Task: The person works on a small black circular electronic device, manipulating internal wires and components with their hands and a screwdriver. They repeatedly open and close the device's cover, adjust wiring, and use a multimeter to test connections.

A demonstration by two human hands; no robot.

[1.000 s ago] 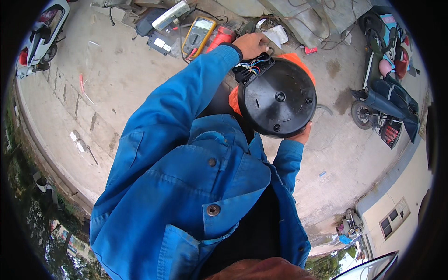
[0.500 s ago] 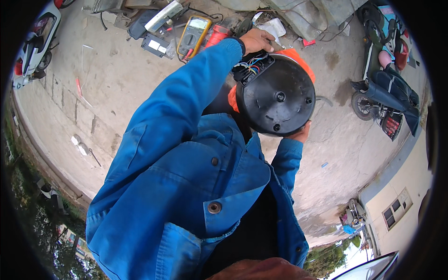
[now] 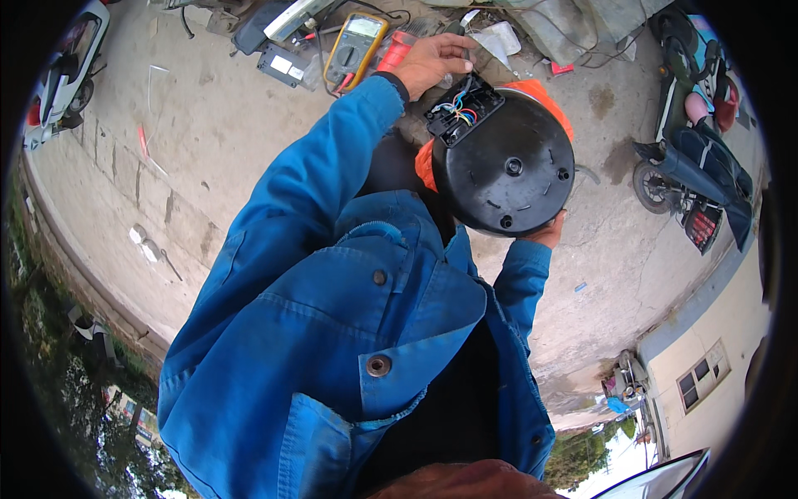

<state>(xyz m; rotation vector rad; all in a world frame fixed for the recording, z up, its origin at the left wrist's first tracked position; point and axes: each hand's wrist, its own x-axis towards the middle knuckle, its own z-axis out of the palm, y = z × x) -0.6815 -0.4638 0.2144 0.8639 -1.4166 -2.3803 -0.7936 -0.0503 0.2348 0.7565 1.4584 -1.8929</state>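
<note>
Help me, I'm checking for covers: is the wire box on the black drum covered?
No, the wire box on the black drum is open, showing coloured wires inside.

At the upper left corner of the ground [image 3: 199, 141] stands a white scooter [image 3: 68, 73]; along the right edge, a dark scooter [image 3: 713, 176] and a pale wall [image 3: 733, 312]

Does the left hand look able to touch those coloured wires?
Probably yes: the left hand is close by, and the coloured wires show in their open black box, with nothing seen covering them. The right hand is at the lower edge of the round black housing, out of the way.
</note>
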